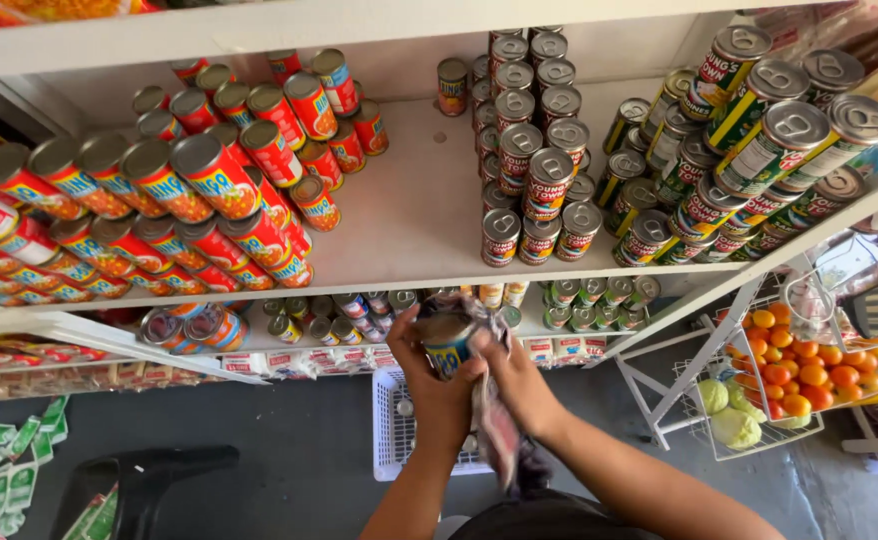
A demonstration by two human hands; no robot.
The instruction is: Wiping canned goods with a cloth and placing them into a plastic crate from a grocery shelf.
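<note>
Hands meet below the white shelf [409,240]: the left hand [437,385] grips a blue-labelled can [448,340], while the right hand [519,385] presses a patterned cloth [494,425] against it, above a white crate [391,440] on the floor.

A bare strip of white shelf [414,215] runs open between the red cans [209,190] at one side and the silver-topped cans [539,185] crowding the other.

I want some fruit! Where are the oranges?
The oranges sit in a white wire basket at the lower right of the head view, below the shelf of cans, beside green cabbages.
</note>
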